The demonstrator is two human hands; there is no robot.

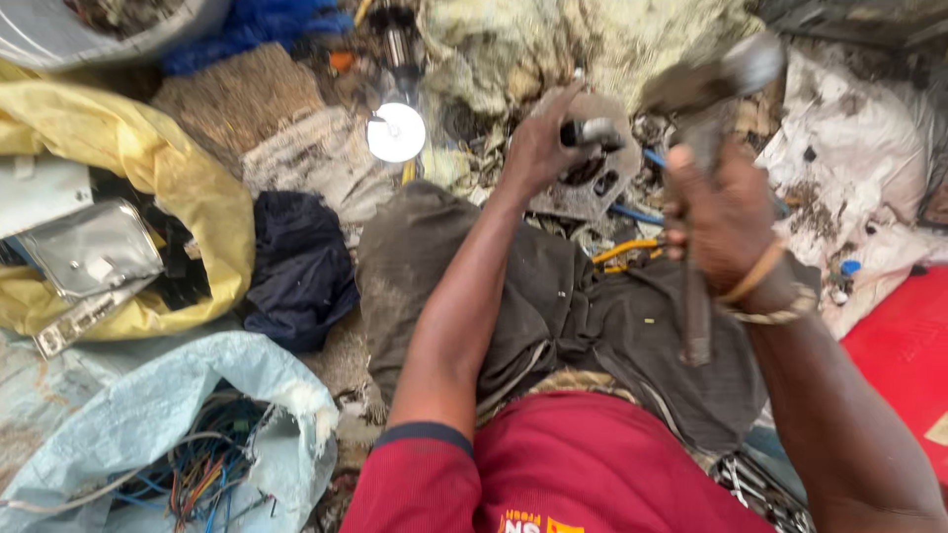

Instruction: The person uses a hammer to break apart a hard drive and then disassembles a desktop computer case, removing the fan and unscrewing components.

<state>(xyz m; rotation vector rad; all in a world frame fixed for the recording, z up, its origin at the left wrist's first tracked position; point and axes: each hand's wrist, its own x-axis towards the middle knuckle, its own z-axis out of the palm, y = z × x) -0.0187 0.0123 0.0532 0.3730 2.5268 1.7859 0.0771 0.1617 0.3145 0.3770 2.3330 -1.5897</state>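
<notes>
My left hand [541,146] reaches forward and grips a flat grey metal part [592,183] with holes and a small dark cylinder on it, resting among scrap beyond my knee. My right hand [726,212] is raised and closed around the handle of a hammer [706,94], whose blurred metal head points up and to the right. The handle's lower end sticks out below my fist. A band and a bracelet sit on my right wrist.
A pale blue sack [163,424] of coloured wires lies at lower left. A yellow bag [148,168] holds a silver metal casing [94,252]. Dark cloth [301,266], a round white disc [396,131], white sacks [869,148] and a red sheet [904,341] surround me.
</notes>
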